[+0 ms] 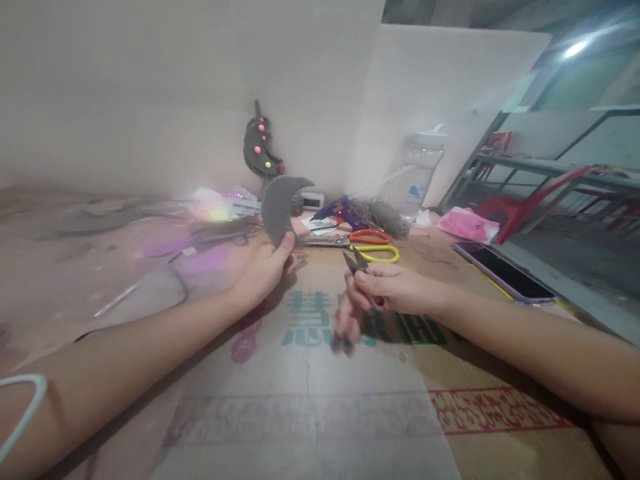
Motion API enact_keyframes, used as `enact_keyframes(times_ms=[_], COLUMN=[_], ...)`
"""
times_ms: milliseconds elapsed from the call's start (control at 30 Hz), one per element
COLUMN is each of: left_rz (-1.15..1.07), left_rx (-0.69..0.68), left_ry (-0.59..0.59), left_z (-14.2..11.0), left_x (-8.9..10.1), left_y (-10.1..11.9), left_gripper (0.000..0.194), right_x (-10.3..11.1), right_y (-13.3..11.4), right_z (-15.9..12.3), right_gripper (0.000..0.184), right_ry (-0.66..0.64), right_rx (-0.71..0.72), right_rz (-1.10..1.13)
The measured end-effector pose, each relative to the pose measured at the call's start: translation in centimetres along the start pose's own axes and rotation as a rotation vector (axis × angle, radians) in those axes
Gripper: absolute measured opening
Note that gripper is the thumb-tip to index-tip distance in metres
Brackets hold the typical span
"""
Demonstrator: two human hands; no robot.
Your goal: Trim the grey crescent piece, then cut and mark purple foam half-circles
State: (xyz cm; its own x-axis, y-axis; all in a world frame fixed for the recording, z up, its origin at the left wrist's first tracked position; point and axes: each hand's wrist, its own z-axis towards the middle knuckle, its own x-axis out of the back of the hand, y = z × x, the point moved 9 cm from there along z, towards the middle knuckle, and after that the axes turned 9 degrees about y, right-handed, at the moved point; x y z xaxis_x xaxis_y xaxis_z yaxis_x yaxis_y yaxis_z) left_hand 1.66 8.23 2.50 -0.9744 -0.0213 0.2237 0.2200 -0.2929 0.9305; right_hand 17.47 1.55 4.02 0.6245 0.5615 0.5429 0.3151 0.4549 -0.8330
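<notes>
My left hand point(270, 267) pinches the lower end of a plain grey crescent moon point(276, 208), held upright above the table. In my right hand point(377, 288) is a pair of small dark thread snips point(353, 262), blades apart and pointing up and left. The fingers below the snips are smeared by motion. A gap separates the snips from the crescent. Behind my hands lie larger scissors, with one orange handle loop point(369, 236) and one yellow loop point(376, 254). A similar grey crescent point(256, 145) with coloured dots stands or hangs against the wall.
Printed cardboard point(310, 417) covers the table under my arms. At the back are a blue glue gun point(334, 212), grey yarn point(389, 219) and a clear bottle point(423, 175). A pink packet point(469, 224) and a phone point(505, 270) lie to the right. A white stick point(116, 300) lies left.
</notes>
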Motion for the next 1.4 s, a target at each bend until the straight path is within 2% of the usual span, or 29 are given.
enact_keyframes(times_ms=[67, 167, 233, 300, 400, 433, 567, 633, 833, 933, 1000, 1133, 1300, 1400], left_rz=[0.020, 0.007, -0.011, -0.042, -0.042, -0.027, -0.006, -0.002, -0.015, -0.017, 0.008, -0.036, -0.117, -0.137], left_rx=[-0.030, -0.046, -0.047, -0.019, 0.031, 0.034, 0.023, 0.013, -0.002, 0.003, 0.001, 0.022, 0.066, 0.072], left_ry=[-0.027, -0.083, -0.096, -0.107, -0.158, -0.186, -0.290, -0.342, -0.523, -0.562, -0.564, -0.553, -0.507, -0.487], left_z=[-0.1, -0.2, -0.2, -0.3, -0.6, -0.8, -1.2, -1.4, -2.8, -3.2, -3.2, -2.7, -2.3, -2.2], left_x=[-0.2, -0.7, -0.8, -1.0, -1.7, -2.0, -3.1, -3.5, -4.8, -5.2, -5.3, -5.3, -4.8, -4.6], left_y=[0.3, 0.3, 0.3, 0.1, 0.0, 0.1, 0.5, 0.6, 0.7, 0.9, 0.9, 0.7, 0.4, 0.5], left_gripper=[0.061, 0.061, 0.060, 0.059, 0.059, 0.060, 0.054, 0.045, 0.046, 0.052, 0.047, 0.039, 0.043, 0.044], right_x=[0.0, -0.8, -0.3, 0.1, -0.2, 0.1, 2.8, 3.7, 4.1, 3.9, 3.6, 2.8, 3.4, 3.4], right_y=[0.5, 0.4, -0.1, -0.1, 1.0, 1.5, 2.9, 3.4, 3.5, 3.9, 3.8, 2.7, 0.1, -0.6], right_z=[0.2, 0.3, 0.5, 0.6, 0.6, 0.6, 0.6, 0.5, 0.6, 0.6, 0.6, 0.6, 0.0, -0.2], right_gripper=[0.059, 0.058, 0.057, 0.055, 0.056, 0.057, 0.051, 0.052, 0.049, 0.048, 0.048, 0.051, 0.051, 0.050], right_ry=[0.017, -0.069, -0.007, 0.084, 0.127, 0.176, 0.530, 0.625, 0.662, 0.674, 0.660, 0.576, 0.558, 0.481], right_rx=[-0.042, -0.050, -0.024, -0.017, -0.078, -0.091, -0.104, -0.128, -0.103, -0.092, -0.070, 0.004, 0.222, 0.349], right_rz=[0.011, 0.160, 0.267, 0.240, 0.168, 0.166, 0.152, 0.163, 0.294, 0.399, 0.414, 0.256, -0.292, -0.611])
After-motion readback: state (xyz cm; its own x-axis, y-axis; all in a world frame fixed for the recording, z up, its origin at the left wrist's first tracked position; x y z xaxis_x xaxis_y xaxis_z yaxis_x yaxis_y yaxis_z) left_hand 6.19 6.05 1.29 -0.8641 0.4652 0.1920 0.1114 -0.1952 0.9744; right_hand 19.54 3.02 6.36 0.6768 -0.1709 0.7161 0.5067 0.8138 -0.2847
